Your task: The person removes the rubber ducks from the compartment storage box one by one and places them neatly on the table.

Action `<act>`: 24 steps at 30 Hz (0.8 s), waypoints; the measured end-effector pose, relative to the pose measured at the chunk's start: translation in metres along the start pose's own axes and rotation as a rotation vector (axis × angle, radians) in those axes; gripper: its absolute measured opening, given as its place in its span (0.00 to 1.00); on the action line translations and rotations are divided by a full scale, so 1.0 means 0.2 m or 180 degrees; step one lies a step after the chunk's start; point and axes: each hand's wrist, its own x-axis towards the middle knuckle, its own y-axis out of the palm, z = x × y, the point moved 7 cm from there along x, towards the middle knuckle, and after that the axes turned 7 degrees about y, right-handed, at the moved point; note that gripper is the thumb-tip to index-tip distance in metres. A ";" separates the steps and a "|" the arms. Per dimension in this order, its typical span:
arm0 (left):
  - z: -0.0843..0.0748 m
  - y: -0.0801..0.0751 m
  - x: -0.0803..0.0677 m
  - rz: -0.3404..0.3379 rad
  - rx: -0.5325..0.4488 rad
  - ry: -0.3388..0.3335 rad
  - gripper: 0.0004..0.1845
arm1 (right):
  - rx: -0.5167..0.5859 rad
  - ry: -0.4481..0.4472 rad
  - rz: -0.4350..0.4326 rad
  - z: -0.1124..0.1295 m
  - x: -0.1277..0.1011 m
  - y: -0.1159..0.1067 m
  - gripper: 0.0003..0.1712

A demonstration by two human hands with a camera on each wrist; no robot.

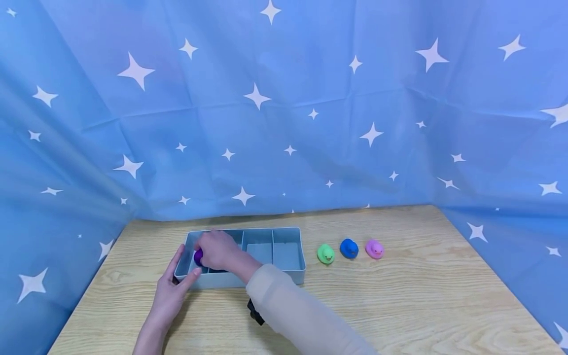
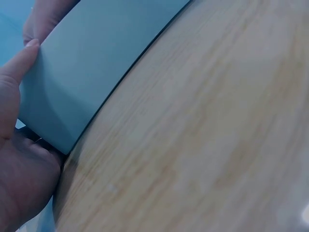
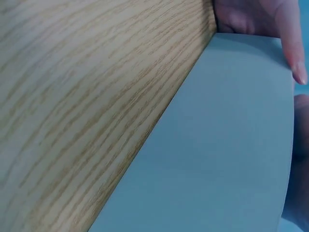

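Observation:
A grey-blue divided box (image 1: 287, 277) lies on the left part of the table, its compartments in a row. My left hand (image 1: 170, 296) holds its near left corner, thumb on the front wall and fingers along the left end. In the left wrist view, the thumb (image 2: 21, 63) reaches up to the rim. My right hand (image 1: 220, 250) is down in the leftmost part of the box, fingers around a small rounded purple toy (image 1: 198, 257), mostly hidden by the hand. The front wall blocks the toy in the right wrist view.
To the right of the box stand a green rubber duck (image 1: 326, 254), a blue rubber duck (image 1: 349, 248) and a pink rubber duck (image 1: 374, 249). A blue curtain with white stars (image 1: 310, 138) hangs behind and beside the wooden table (image 1: 399, 305). My right forearm crosses the front of the box.

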 end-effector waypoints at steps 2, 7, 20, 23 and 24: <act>0.00 0.00 0.00 -0.0001 0.0006 -0.0003 0.47 | -0.0038 -0.0043 -0.0020 0.00 0.00 0.00 0.11; 0.00 0.00 0.00 0.0001 -0.0064 0.0005 0.46 | -0.0021 -0.0149 -0.0019 0.01 0.00 0.01 0.08; 0.00 0.00 -0.01 -0.0005 -0.0062 0.0010 0.46 | 0.0541 -0.0298 0.0049 0.00 0.00 0.01 0.15; 0.00 0.00 -0.01 -0.0008 -0.0040 0.0041 0.45 | 0.0954 -0.0244 0.0104 -0.02 0.00 -0.02 0.16; 0.00 0.00 -0.01 -0.0009 -0.0025 0.0037 0.46 | 0.1080 -0.0216 0.0112 -0.03 0.00 -0.03 0.17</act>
